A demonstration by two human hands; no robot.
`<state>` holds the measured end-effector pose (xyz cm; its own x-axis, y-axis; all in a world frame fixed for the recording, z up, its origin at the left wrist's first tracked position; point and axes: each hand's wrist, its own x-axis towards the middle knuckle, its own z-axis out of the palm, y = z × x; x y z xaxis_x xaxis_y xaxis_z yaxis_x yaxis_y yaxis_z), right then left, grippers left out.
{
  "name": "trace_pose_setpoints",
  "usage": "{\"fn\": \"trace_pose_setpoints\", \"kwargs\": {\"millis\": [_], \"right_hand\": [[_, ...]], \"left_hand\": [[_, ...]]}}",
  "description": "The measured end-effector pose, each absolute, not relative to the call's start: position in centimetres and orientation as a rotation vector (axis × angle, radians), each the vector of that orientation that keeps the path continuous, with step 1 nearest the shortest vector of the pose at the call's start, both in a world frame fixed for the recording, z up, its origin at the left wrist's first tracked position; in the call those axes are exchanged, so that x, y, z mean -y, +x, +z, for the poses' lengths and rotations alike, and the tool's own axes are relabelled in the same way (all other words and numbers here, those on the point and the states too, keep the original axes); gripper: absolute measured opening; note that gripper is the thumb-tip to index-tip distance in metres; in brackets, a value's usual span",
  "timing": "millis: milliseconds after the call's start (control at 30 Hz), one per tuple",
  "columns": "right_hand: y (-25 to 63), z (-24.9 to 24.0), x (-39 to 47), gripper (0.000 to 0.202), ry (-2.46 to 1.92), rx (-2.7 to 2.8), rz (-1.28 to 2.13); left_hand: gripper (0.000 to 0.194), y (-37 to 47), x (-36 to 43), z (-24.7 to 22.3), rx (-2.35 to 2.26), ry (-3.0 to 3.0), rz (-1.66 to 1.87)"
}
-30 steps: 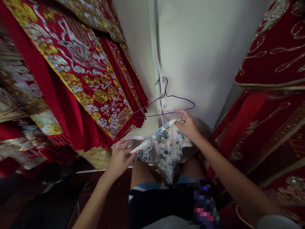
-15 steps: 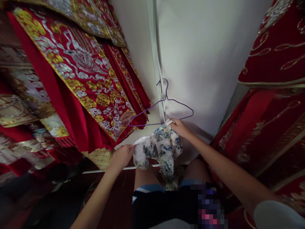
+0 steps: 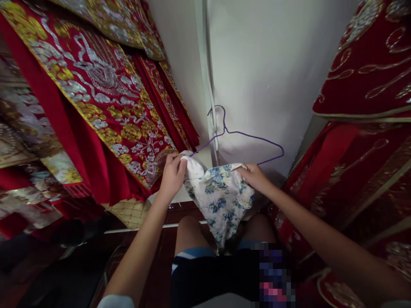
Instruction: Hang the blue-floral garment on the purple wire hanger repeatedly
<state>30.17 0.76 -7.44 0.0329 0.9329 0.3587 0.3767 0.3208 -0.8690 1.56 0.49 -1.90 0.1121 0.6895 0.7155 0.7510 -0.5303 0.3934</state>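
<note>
The floral garment is spread between your two hands, above and in front of your thighs, its narrow lower part dropping between them. Your left hand is closed, fingers and thumb pinching a white edge at the garment's upper left corner. Your right hand is likewise nearly closed, gripping the top edge at the other corner. Just beyond them is a purple hanger: its left arm runs down to the cloth by your left hand, though you cannot tell whether its end sits inside or behind. Its hook crosses a pale strap running down the white wall. Farther out, a red embroidered cloth hangs to your left and dark red decorated fabric to your right.
</note>
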Motion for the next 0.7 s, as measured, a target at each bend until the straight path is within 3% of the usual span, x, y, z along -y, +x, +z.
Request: {"fn": "trace_pose_setpoints", "kwargs": {"millis": [133, 233, 400, 500, 567, 700], "right_hand": [[29.3, -7.6, -0.5, 0.032, -1.182, 1.555, 0.699], [30.7, -7.4, 0.3, 0.026, -1.138, 1.591, 0.541], [35.1, -6.3, 0.9, 0.085, -1.200, 1.467, 0.235], [36.8, -5.1, -0.3, 0.101, -1.346, 1.393, 0.175], [37.4, -4.5, -1.5, 0.095, -1.482, 1.388, 0.197], [38.1, -3.6, -2.5, 0.056, -1.558, 1.521, 0.224]], "left_hand": [[0.027, 3.6, -1.5, -0.2, 1.342, -2.370, -1.330], [0.024, 3.4, -2.0, 0.3, 1.318, -2.325, -1.359], [0.023, 1.9, -2.3, 0.8, 1.217, -2.289, -1.343], [0.024, 1.9, -2.3, 1.0, 1.214, -2.315, -1.272], [0.024, 2.1, -2.4, 0.9, 1.236, -2.321, -1.237], [0.023, 1.9, -2.5, 0.5, 1.296, -2.279, -1.188]]}}
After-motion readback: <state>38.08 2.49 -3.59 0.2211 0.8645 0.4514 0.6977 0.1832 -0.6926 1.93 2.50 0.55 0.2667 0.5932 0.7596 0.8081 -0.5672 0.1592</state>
